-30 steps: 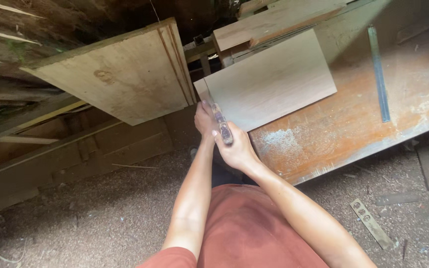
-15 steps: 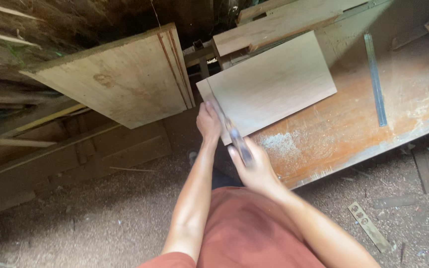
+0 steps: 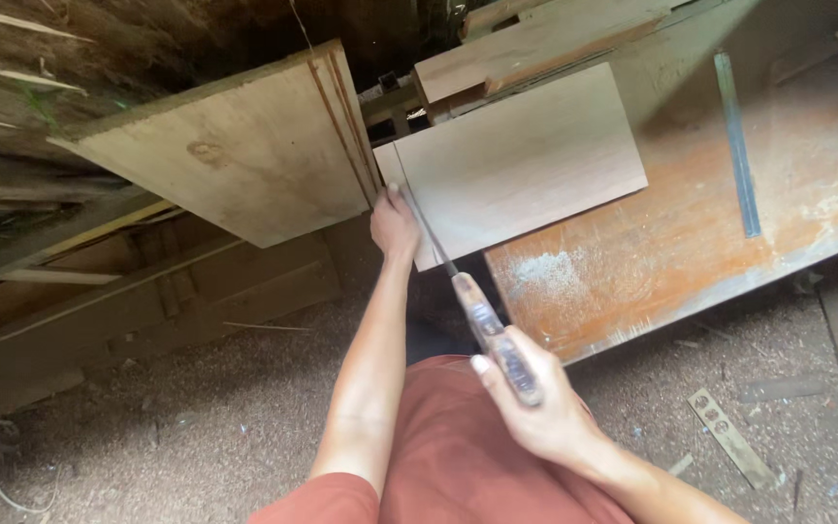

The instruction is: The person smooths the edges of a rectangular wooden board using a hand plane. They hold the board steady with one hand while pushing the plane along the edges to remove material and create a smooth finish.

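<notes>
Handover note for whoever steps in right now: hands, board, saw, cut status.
Left hand presses down on the near-left corner of the pale board, which overhangs the orange workbench.
Right hand grips the handsaw by its handle; the blade runs along the line near the board's left edge.
Done: sawdust pile lies on the bench; how deep the cut goes cannot be told.
Left: the narrow strip is not yet off.

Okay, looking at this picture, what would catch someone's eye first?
The handsaw at centre, its blade cutting into the near edge of a pale board. The right hand grips its handle while the left hand steadies the board. Sawdust lies on the orange workbench to the right.
</notes>
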